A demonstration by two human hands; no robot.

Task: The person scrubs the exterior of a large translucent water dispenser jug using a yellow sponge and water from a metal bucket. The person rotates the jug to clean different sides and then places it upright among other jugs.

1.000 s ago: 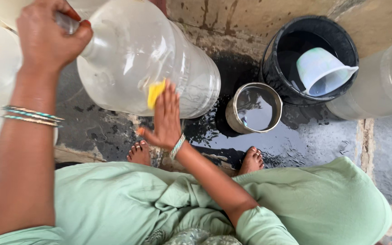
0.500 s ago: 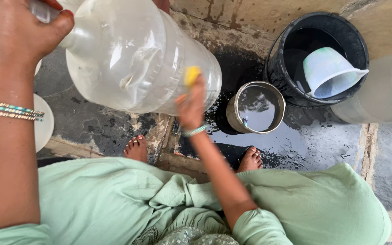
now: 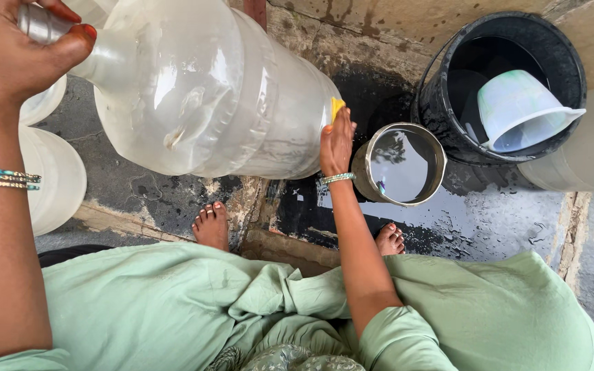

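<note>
A large clear plastic water jug (image 3: 201, 89) is held tilted above the wet ground. My left hand (image 3: 15, 48) grips its narrow neck at the upper left. My right hand (image 3: 337, 141) presses a small yellow sponge (image 3: 337, 107) against the jug's bottom end. A little water shows inside the jug. Bangles sit on both wrists.
A steel pot (image 3: 401, 165) of water stands beside my right hand. Behind it is a black bucket (image 3: 558, 55) holding a white plastic mug (image 3: 520, 110). More pale jugs (image 3: 49, 172) lie at the left and right edges. My bare feet (image 3: 211, 223) stand on wet stone.
My right hand with the sponge has slid along the jug from its side toward its bottom end. The jug has lifted and swung slightly to the right.
</note>
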